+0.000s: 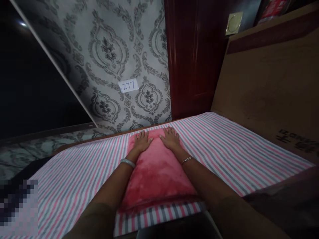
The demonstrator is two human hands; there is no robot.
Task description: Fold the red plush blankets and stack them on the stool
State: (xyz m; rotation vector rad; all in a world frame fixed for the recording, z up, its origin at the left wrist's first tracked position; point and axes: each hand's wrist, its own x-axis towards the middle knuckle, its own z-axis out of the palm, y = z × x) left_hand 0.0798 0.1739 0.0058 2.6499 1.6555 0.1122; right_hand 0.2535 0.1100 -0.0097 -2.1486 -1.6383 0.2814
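Pink and plushy, the cloth (161, 172) lies on the striped sheet (214, 142), the left hand (142, 141) and right hand (171, 139) spread flat over its far end, clutching nothing. Probably soft, light, best held by opposite edges.

Dimly lit, small glare (23, 24) reflected in black panel (37, 76) far left of left hand (142, 141), faint sheen caught on red panel (191, 59) beyond right hand (170, 137), outer edges stretched.

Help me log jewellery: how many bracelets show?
2: a thicker bracelet at the wrist of the left hand, a thinner bracelet at that of the right hand.
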